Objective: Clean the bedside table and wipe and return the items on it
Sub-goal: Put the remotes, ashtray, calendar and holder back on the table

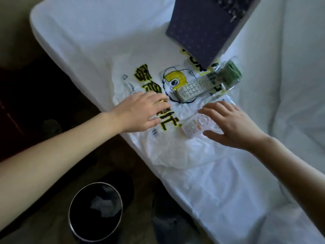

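Observation:
A white plastic bag printed with yellow and black characters lies spread on the white bed sheet. On it lie a white remote control and a second, pinkish remote in a clear cover. My left hand rests flat on the bag's left part, fingers toward the first remote. Over the pinkish remote's right end hovers my right hand, fingers spread; contact is unclear. A clear bottle with a green label lies beside the white remote.
A dark blue dotted box stands at the bag's far end. On the brown floor to the left sits a black round bin holding crumpled tissue. Dark furniture fills the far left. The bed edge runs diagonally.

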